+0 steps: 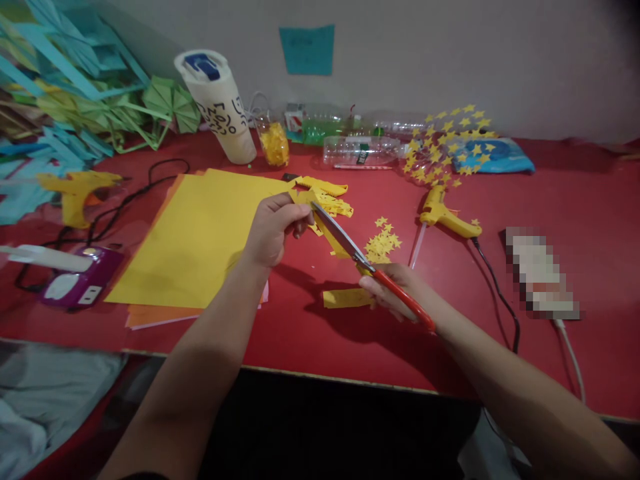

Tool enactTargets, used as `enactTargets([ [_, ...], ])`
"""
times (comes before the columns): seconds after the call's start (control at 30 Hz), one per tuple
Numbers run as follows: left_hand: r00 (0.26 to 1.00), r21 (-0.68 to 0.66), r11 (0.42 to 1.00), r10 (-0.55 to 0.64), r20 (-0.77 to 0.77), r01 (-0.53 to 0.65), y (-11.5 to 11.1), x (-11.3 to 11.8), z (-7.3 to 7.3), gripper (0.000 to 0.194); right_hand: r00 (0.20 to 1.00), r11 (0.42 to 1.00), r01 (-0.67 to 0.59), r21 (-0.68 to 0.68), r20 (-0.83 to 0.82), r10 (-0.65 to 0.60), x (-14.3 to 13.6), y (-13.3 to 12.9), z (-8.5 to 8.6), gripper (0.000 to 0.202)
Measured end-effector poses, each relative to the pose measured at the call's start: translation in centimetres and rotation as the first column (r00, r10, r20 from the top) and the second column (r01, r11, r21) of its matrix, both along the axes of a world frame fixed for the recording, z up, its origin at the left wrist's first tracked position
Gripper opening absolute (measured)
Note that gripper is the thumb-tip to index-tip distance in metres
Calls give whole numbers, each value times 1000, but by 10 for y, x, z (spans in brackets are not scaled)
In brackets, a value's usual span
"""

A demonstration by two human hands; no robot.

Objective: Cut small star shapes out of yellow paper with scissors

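Note:
My left hand (280, 227) pinches a yellow paper strip (330, 237) over the middle of the red table. Its fingers are closed on the strip's upper end. My right hand (397, 290) is wrapped round the red handles of the scissors (350, 247), whose blades point up and left, with the tips at the paper beside my left fingers. Small yellow paper stars (383, 243) lie in a pile just beyond my right hand. Another yellow strip (345, 298) rests on the table left of that hand. Yellow paper scraps (335, 203) lie behind the blades.
Yellow sheets (195, 233) cover orange ones at left. Beyond stand a white tumbler (220, 107) and a jar (274, 143), beside plastic bottles (363, 152). Glue guns (447, 220) with cords lie either side. A purple power block (80, 277) is far left, a phone (540, 273) right.

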State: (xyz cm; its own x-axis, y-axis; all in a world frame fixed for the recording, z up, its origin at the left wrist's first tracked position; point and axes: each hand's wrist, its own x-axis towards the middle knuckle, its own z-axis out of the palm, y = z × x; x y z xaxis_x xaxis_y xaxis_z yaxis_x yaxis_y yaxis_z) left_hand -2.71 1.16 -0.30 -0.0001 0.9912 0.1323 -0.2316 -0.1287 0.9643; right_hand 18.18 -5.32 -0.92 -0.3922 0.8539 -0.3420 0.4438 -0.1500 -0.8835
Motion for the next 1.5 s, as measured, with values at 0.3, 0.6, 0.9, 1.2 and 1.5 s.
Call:
enactTargets([
  [0.3,999,36,999,13,-44,-12,2,-2,-4,15,1000,999,6,-44,-29,-7,2,1,-1,50],
  [0.6,996,90,994,-52,-72,59,-1,1,-8,18,997,999,-34,-6,-74,33,2,-1,-2,43],
  [0.9,992,72,995,-64,-107,72,-2,5,-9,17,992,999,-47,21,-117,49,3,-2,-13,60],
  [1.2,992,99,992,-68,-104,78,-5,8,-13,20,996,1000,-14,-1,-88,13,-2,-3,-4,63],
  [1.5,993,82,994,-70,-98,78,-5,9,-13,20,998,1000,24,-15,-62,-25,-4,-6,-5,50],
])
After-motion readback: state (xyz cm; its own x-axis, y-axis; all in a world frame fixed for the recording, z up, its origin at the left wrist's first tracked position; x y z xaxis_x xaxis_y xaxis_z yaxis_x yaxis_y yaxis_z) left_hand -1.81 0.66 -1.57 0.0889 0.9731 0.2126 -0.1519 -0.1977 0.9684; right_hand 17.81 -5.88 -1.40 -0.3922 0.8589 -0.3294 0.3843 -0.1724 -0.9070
